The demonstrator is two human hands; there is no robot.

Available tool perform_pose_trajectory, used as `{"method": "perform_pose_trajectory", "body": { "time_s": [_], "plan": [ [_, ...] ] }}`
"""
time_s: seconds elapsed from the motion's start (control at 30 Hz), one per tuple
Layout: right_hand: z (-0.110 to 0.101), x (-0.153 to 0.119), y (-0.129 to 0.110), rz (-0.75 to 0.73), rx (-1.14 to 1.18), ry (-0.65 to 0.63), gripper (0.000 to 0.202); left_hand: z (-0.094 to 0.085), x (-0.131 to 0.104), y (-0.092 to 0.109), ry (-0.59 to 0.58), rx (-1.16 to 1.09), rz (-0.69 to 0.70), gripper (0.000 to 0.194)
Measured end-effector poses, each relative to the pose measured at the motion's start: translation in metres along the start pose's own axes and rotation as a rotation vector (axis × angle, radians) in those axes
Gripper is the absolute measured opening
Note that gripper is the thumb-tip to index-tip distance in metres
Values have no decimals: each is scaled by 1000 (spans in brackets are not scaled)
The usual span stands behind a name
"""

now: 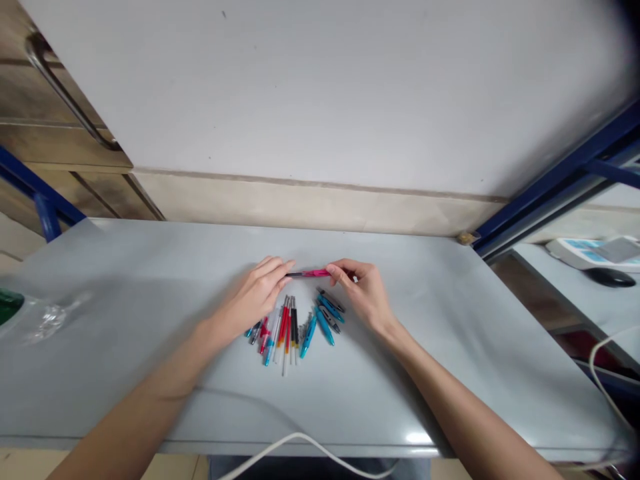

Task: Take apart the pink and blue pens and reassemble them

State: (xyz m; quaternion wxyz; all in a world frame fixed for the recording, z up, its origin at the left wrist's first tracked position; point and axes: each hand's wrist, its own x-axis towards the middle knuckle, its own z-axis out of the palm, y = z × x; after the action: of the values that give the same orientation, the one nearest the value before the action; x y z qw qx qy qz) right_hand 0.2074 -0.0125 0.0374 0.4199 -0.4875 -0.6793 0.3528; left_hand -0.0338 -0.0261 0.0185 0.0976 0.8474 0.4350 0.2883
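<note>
My left hand (263, 287) pinches a thin black pen refill (295, 274), which points to the right over the table. The refill meets a pink pen barrel (316, 273), gripped between the thumb and fingers of my right hand (361, 285). How far the refill sits inside the barrel I cannot tell. Just below my hands lie several refills with red ink (284, 323) and black ink (294, 320). Clear and coloured pen parts (264, 335) rest beside them at the left. On the right are several blue pen barrels (309, 333) and a grey one (331, 319).
The grey table (150, 320) backs onto a white wall. A crumpled clear plastic bag (47, 323) lies at the far left. A white cable (300, 437) loops across the front edge. Blue posts (555, 177) stand at the right, with a black mouse (609, 277) beyond.
</note>
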Motion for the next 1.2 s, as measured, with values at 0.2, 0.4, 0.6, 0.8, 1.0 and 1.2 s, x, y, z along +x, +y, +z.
{"method": "perform_pose_trajectory", "body": {
  "time_s": [0.2,0.4,0.6,0.8,1.0,1.2],
  "plan": [
    [9,-3,6,-252,54,-34,10,1,4,0,46,36,65,27],
    [19,-4,17,-424,-34,2,18,-2,4,4,55,172,105,27],
    [20,-4,16,-496,-48,40,26,-1,4,9,138,269,167,29],
    [23,-8,9,-407,-45,30,28,0,4,11,161,273,248,30],
    [26,-10,10,-415,-105,38,25,4,4,11,210,303,257,27],
    [27,-7,11,-521,-129,79,9,4,3,10,256,304,245,25]
  ]
}}
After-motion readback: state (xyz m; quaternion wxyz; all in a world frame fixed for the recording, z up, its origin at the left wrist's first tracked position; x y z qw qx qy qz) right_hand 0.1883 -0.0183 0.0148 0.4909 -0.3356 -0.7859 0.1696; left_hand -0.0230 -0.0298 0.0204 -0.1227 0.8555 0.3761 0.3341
